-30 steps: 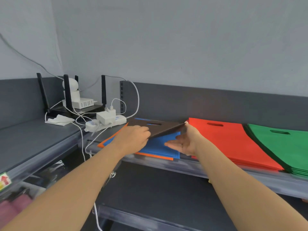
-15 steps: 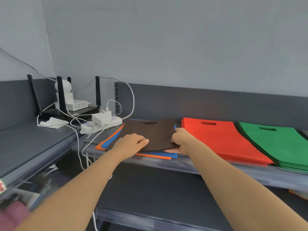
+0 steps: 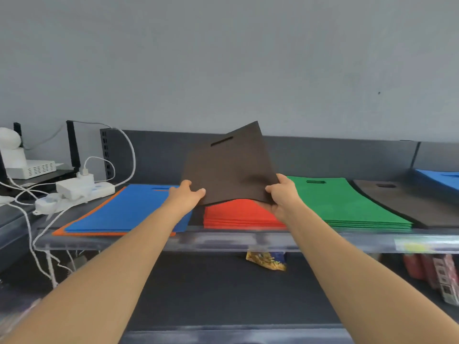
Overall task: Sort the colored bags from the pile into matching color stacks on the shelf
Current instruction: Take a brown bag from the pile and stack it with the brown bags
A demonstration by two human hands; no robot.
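A dark brown bag (image 3: 231, 167) is held up in the air above the shelf, tilted, its handle slot near the top. My left hand (image 3: 186, 197) pinches its lower left edge and my right hand (image 3: 283, 197) grips its lower right corner. Under it lies the red stack (image 3: 238, 213). To the left is the mixed pile (image 3: 129, 209), a blue bag on top with orange edges showing beneath. Right of the red stack sit the green stack (image 3: 342, 202), then a brown stack (image 3: 407, 202), and a blue stack (image 3: 442, 178) at the far right.
A white power strip (image 3: 74, 192) with chargers and loose cables lies left of the pile, beside a router (image 3: 29, 167). The shelf has a clear plastic front lip (image 3: 223, 240). A snack packet (image 3: 265, 260) and packaged goods (image 3: 437, 274) sit on the lower shelf.
The brown bag has been lifted off the mixed pile and carried right, over the red stack, with both hands on it. The view has shifted right, showing the brown and blue stacks.
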